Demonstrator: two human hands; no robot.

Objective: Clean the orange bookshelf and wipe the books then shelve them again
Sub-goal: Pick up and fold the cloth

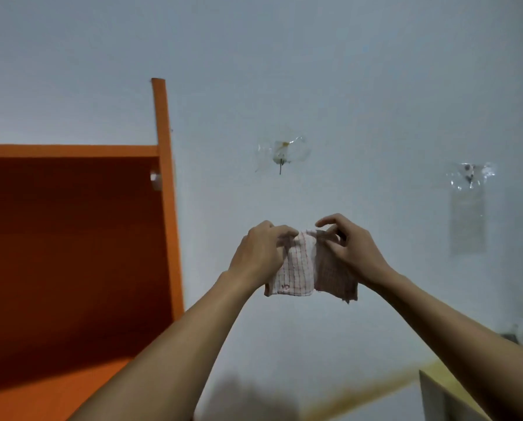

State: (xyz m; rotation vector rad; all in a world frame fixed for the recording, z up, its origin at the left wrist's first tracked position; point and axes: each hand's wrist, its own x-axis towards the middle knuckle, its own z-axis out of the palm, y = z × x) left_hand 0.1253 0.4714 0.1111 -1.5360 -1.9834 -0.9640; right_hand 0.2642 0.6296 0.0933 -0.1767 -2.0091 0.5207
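Both hands pinch the cloth by its top edge, left hand and right hand close together, before bare wall, right of the shelf side edge.

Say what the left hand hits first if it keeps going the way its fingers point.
The left hand points right, fingers pinching the checked cloth. Straight on, it would likely meet the right hand gripping the cloth's other side. Depth is unclear, but both hold the same cloth.
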